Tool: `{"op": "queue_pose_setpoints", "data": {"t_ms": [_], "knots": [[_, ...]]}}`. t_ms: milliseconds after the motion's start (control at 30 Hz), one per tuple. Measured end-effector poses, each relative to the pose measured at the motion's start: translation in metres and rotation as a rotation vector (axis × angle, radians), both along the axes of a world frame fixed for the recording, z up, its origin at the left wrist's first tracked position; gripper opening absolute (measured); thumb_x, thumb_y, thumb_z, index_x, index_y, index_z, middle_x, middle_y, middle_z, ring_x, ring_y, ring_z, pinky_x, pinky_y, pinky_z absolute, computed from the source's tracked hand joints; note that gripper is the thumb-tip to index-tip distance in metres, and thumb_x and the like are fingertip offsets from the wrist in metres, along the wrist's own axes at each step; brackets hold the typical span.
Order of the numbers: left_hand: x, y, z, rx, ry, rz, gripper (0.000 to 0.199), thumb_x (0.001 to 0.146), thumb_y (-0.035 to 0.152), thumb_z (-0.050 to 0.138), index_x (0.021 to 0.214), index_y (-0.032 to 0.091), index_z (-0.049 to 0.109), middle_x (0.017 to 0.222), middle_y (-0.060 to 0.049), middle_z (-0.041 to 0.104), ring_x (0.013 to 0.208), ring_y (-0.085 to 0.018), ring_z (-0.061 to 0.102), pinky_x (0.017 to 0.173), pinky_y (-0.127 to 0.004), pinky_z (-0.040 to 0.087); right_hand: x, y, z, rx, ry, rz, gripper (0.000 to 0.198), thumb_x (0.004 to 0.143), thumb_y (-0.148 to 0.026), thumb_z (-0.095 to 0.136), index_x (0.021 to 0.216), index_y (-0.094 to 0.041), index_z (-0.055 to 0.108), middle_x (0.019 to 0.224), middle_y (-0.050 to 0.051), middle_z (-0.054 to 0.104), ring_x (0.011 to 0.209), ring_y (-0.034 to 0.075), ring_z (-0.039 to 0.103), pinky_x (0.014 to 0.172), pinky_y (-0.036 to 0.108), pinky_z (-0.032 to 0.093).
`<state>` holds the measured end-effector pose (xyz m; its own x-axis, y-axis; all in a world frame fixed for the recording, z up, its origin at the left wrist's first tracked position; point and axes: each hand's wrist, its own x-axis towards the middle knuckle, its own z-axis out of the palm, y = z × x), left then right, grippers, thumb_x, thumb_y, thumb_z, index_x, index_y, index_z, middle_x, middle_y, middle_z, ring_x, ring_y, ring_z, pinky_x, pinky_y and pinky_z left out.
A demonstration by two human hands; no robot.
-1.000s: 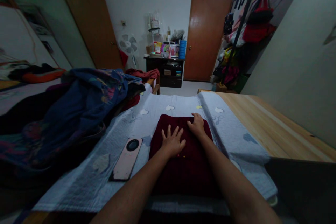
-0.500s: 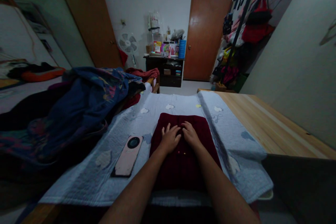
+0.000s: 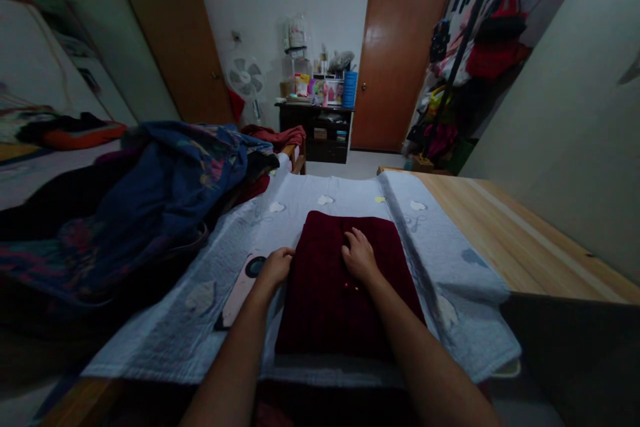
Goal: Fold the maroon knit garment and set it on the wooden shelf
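A folded dark red garment (image 3: 320, 307) lies flat in front of me, with small shiny spots near its middle. My left hand (image 3: 277, 265) is at the garment's left edge, its fingers closed about the cloth there; the fingertips are partly hidden. My right hand (image 3: 360, 257) rests on top of the garment, right of its middle, with fingers stretched out and holding nothing. Just left of my left hand lies a pink phone (image 3: 235, 300) with a round dark camera ring, partly covered by my forearm. Beneath everything spreads a pale blue quilted cloth (image 3: 345, 188) with heart shapes.
Rumpled blue patterned clothing (image 3: 165, 193) is heaped at the left. A bare wooden board (image 3: 480, 227) runs along the right side. Farther back stand a white fan (image 3: 246, 79), a dark cabinet (image 3: 313, 140) with goods on it, and hanging bags (image 3: 497, 57).
My left hand has moved left and slightly down, from the garment's top to its left edge. The garment's near left corner now reaches farther left. My right hand stays on the cloth.
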<state>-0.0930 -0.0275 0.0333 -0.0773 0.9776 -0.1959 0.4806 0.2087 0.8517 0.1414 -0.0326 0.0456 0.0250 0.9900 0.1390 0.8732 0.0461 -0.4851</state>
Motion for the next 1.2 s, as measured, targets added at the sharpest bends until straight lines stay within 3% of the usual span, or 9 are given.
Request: {"op": "queue_pose_setpoints", "data": {"t_ms": [167, 367, 467, 633, 833, 1000, 1200], "knots": [[0.010, 0.004, -0.005, -0.069, -0.116, 0.090, 0.042, 0.073, 0.014, 0.056, 0.115, 0.011, 0.059, 0.077, -0.007, 0.072, 0.066, -0.018, 0.067, 0.056, -0.023, 0.047, -0.001, -0.001, 0.001, -0.020, -0.020, -0.003, 0.050, 0.086, -0.027, 0.043, 0.134, -0.013, 0.051, 0.149, 0.013, 0.037, 0.138, 0.025, 0.030, 0.113, 0.040, 0.024], [0.013, 0.010, -0.003, -0.114, -0.206, 0.048, 0.021, 0.065, 0.016, 0.066, 0.086, 0.013, 0.070, 0.068, -0.004, 0.072, 0.061, -0.017, 0.067, 0.056, -0.023, 0.050, -0.001, -0.001, -0.001, -0.016, -0.033, -0.009, 0.050, 0.087, -0.028, 0.042, 0.134, -0.014, 0.051, 0.149, 0.012, 0.037, 0.139, 0.023, 0.030, 0.113, 0.039, 0.023], [0.013, 0.012, -0.003, -0.125, -0.188, 0.018, 0.020, 0.063, 0.014, 0.067, 0.082, 0.013, 0.071, 0.068, -0.004, 0.072, 0.061, -0.017, 0.066, 0.056, -0.024, 0.050, -0.001, -0.001, -0.001, -0.011, -0.031, -0.010, 0.049, 0.086, -0.028, 0.043, 0.133, -0.016, 0.051, 0.149, 0.011, 0.037, 0.138, 0.023, 0.030, 0.113, 0.038, 0.022], [0.011, 0.015, -0.004, -0.146, -0.057, -0.030, 0.015, 0.061, 0.014, 0.067, 0.075, 0.013, 0.071, 0.065, -0.004, 0.070, 0.059, -0.018, 0.065, 0.056, -0.025, 0.048, -0.001, 0.000, -0.003, 0.006, -0.032, -0.008, 0.049, 0.086, -0.029, 0.044, 0.132, -0.016, 0.052, 0.148, 0.011, 0.038, 0.138, 0.024, 0.031, 0.113, 0.039, 0.024], [0.005, 0.019, -0.001, -0.075, 0.146, -0.031, 0.012, 0.056, 0.012, 0.068, 0.067, 0.017, 0.064, 0.067, -0.003, 0.067, 0.076, -0.021, 0.065, 0.063, -0.023, 0.043, 0.000, 0.001, -0.006, 0.012, -0.038, -0.007, 0.049, 0.086, -0.028, 0.044, 0.132, -0.015, 0.052, 0.148, 0.012, 0.038, 0.138, 0.025, 0.031, 0.112, 0.040, 0.024], [-0.003, 0.014, 0.002, -0.097, 0.093, -0.054, 0.013, 0.067, 0.024, 0.067, 0.077, 0.017, 0.061, 0.065, -0.001, 0.065, 0.064, -0.016, 0.062, 0.056, -0.022, 0.042, 0.001, 0.002, -0.005, 0.008, -0.047, 0.003, 0.050, 0.085, -0.027, 0.046, 0.133, -0.015, 0.051, 0.149, 0.012, 0.038, 0.138, 0.026, 0.031, 0.113, 0.039, 0.023], [-0.004, 0.011, 0.012, -0.159, -0.044, -0.044, 0.029, 0.088, 0.038, 0.043, 0.079, 0.016, 0.059, 0.067, -0.004, 0.065, 0.057, -0.015, 0.061, 0.053, -0.023, 0.044, 0.000, 0.001, -0.003, 0.000, -0.062, 0.007, 0.050, 0.086, -0.028, 0.044, 0.133, -0.013, 0.051, 0.148, 0.014, 0.037, 0.138, 0.026, 0.030, 0.113, 0.040, 0.023]]}}
